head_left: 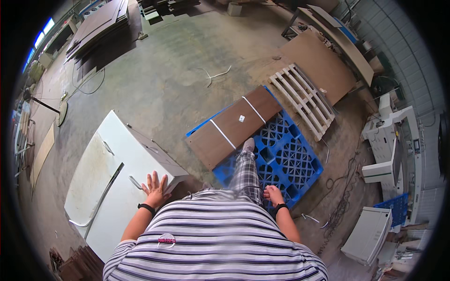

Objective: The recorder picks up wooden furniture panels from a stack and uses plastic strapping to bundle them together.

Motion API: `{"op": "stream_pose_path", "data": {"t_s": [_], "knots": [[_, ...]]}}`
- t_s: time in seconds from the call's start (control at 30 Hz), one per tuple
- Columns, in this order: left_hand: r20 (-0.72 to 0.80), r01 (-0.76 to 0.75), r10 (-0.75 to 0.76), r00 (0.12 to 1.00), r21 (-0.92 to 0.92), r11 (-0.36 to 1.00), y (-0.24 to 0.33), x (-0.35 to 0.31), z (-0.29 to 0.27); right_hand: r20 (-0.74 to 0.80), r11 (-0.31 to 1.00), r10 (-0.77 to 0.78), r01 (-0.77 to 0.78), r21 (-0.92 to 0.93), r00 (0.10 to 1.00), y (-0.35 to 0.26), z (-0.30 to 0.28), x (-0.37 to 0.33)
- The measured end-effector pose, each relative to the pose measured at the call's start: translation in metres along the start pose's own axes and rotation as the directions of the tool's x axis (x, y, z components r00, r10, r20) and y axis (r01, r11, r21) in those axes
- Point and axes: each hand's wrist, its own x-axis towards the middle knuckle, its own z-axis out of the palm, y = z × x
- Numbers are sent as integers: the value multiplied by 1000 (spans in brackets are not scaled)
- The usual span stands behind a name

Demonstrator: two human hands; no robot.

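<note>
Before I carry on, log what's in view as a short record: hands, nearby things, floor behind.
left hand: spread flat on the white cabinet, beside a handle
left hand point: left hand, white cabinet
right hand: right hand, fingers curled, by the right thigh; contents unclear
pallet: blue pallet, ahead
load: brown board bundle on the blue pallet, two white straps
foot: one shoe beside the bundle
beyond: wooden pallet, farther right

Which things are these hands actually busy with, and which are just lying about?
At the hands:
left hand, touching white cabinet
right hand, nearest blue pallet
strapped brown bundle on that pallet

Seemingly lying about:
wooden pallet
white strip on floor
</note>
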Motion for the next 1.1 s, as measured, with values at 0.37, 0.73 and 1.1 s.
{"op": "stream_pose_path", "data": {"t_s": [0.37, 0.73, 1.1], "knots": [[-25, -26, 26, 999, 10, 1000, 3, -4, -7, 7, 983, 113, -111, -144, 994, 46, 11, -14], [-41, -3, 3, 999, -2, 1000, 9, -11, -14, 177, 975, -66, 101, -196, 982, -63, 81, 15], [-27, -9, 8, 1000, -15, 1000, 11, -10, -20, 259, 984, 10, 36, -175, 966, -1, 60, 5]]}}
